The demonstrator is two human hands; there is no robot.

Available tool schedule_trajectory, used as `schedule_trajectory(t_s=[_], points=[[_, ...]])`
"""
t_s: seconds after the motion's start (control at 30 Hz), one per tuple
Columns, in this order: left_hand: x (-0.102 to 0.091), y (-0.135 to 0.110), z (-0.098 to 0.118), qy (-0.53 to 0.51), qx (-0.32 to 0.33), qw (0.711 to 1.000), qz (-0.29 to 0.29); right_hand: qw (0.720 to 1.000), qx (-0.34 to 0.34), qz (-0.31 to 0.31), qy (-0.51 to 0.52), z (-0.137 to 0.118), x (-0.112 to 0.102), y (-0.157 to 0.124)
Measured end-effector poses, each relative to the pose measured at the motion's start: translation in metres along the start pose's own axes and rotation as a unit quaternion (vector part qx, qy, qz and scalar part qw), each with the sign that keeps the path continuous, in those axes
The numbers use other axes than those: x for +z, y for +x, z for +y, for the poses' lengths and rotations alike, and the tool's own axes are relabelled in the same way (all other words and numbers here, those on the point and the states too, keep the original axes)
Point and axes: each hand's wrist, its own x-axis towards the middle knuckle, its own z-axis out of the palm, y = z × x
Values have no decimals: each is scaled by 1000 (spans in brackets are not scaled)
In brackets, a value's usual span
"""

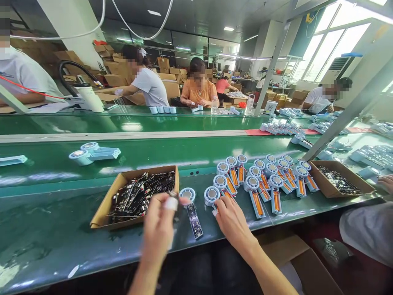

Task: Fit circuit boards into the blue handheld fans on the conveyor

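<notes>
My left hand (159, 217), blurred by motion, is closed on a dark circuit board (175, 207) just right of the box of boards. White wrapping shows on its thumb. My right hand (231, 219) pinches a light-blue housing with a round head (211, 196); the fingers hide most of its handle. Between my hands lies another round-headed housing (187, 194), with a black circuit board (194, 221) along its handle. Right of my right hand, several similar housings (252, 183) hold orange strips and red wires in their handles.
A cardboard box (101, 209) of circuit boards stands at left, another box (322, 192) at right. Two housings (80, 156) lie on the green belt (147, 149). A slanted metal post (334, 119) rises at right. Co-workers sit across, and a person's hand (386, 182) is at the right edge.
</notes>
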Motion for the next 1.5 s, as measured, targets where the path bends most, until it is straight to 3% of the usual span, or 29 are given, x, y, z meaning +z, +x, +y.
schedule_trajectory(t_s=[0.07, 0.13, 0.23, 0.33, 0.43, 0.5, 0.6, 0.73, 0.93, 1.17, 1.27, 1.5], points=[[24, -41, -20, -54, -56, 990, -120, 999, 17, -7, 39, 2, 5, 0], [41, -67, -42, -68, -96, 979, -164, 991, 38, 4, 131, 6, 6, -5], [46, -79, -71, 21, -44, 991, -128, 954, 103, 22, 280, 10, 3, -16], [34, -73, -84, 116, 8, 991, -64, 893, 166, 9, 419, 13, 2, -27], [26, -67, -80, 129, -18, 991, -44, 809, 212, -19, 548, 14, 4, -34], [27, -66, -71, 108, -64, 989, -84, 785, 214, -37, 580, 14, 6, -36], [35, -65, -62, 87, -98, 980, -152, 823, 182, -58, 534, 12, 3, -38], [41, -56, -63, 90, -65, 978, -174, 898, 127, -79, 414, 10, -7, -37], [35, -45, -64, 83, -64, 976, -191, 945, 58, -67, 315, 8, -10, -33], [34, -49, -64, 21, -135, 972, -192, 966, -41, -7, 256, 3, -1, -36], [34, -47, -63, 13, -151, 967, -205, 961, -72, 1, 266, 4, 2, -37], [31, -43, -61, 21, -142, 965, -219, 935, -22, -21, 354, 12, 0, -32]])
